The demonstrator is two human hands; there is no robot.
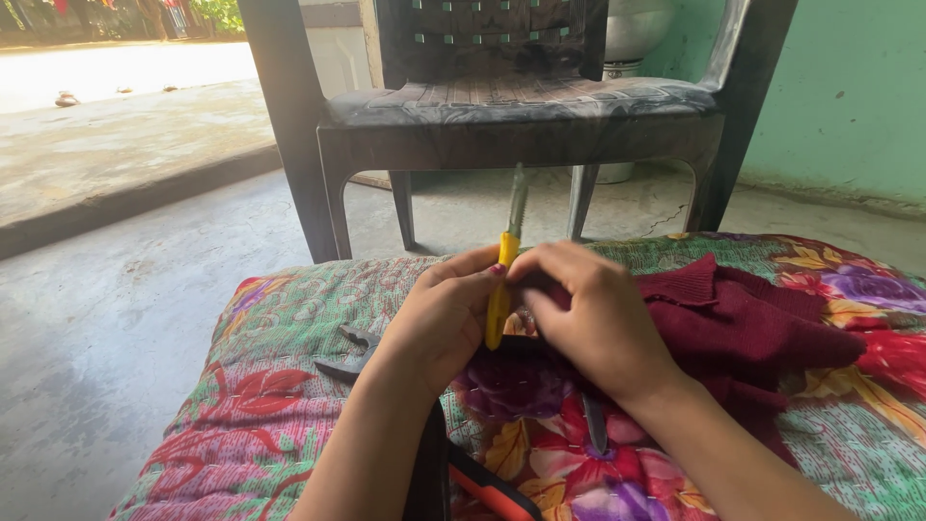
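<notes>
At frame centre, the left hand (pixel 439 318) grips a yellow-handled utility knife (pixel 502 280); the right hand (pixel 588 314) pinches beside it, near a maroon knitted cloth (pixel 743 323) on the floral quilt (pixel 270 405).

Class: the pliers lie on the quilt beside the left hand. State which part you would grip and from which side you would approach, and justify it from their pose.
Grip the pliers by the dark handles, coming from the left and above. They lie flat on the quilt, and the left hand hides their right end, so only the left side is open.
</notes>
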